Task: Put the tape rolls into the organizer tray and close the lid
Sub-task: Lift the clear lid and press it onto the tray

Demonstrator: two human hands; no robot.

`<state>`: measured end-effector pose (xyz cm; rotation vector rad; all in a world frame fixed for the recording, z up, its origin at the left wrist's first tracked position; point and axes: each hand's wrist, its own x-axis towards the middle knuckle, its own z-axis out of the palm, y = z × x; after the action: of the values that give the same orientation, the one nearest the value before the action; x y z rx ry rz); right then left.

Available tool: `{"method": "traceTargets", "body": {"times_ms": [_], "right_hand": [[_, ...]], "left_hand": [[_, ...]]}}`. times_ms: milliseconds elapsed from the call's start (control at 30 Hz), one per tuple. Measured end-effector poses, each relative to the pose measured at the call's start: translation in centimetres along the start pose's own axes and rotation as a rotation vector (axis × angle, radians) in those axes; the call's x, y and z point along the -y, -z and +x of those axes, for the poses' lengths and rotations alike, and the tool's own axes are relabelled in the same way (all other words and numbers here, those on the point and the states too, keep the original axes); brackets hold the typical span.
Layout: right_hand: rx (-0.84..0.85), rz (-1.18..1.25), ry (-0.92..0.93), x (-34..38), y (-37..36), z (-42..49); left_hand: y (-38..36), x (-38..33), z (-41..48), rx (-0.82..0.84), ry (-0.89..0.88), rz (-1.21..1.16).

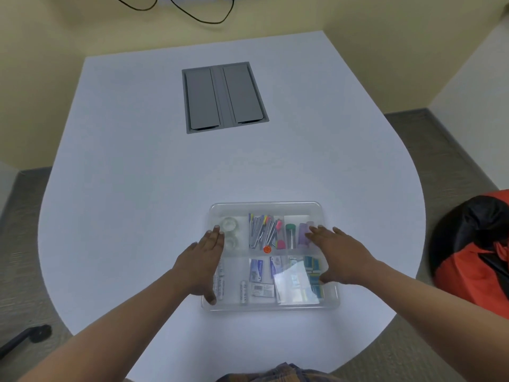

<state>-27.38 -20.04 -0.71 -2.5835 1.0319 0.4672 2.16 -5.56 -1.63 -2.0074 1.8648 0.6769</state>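
Pretty evenly lit, soft overhead room light, nothing harsh. The white table [137, 175] reads slightly bluish and a bit washed out. Shadows are faint: just soft smudges under the left hand [202, 264] and right hand [341, 257]. The one real hotspot is a bright white glare patch on the clear lid [292, 282], which blots out what's under it (the plastic also hazes the contents generally). Wide-angle distortion is obvious: the table's edges bow outward and the wall lines lean at the corners. Overall sharpness is soft, kind of compressed-looking, and small labels aren't readable.
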Motion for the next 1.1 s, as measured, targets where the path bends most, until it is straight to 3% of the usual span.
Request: {"method": "traceTargets", "body": {"times_ms": [367,1100], "right_hand": [[0.100,0.038,-0.145,0.0,1.6,4.3],[0.121,0.042,-0.098,-0.9,0.6,4.5]], "left_hand": [[2.8,1.1,4.3,-0.043,0.068,0.038],[2.8,0.4,5.0,0.029,0.118,0.049]]}}
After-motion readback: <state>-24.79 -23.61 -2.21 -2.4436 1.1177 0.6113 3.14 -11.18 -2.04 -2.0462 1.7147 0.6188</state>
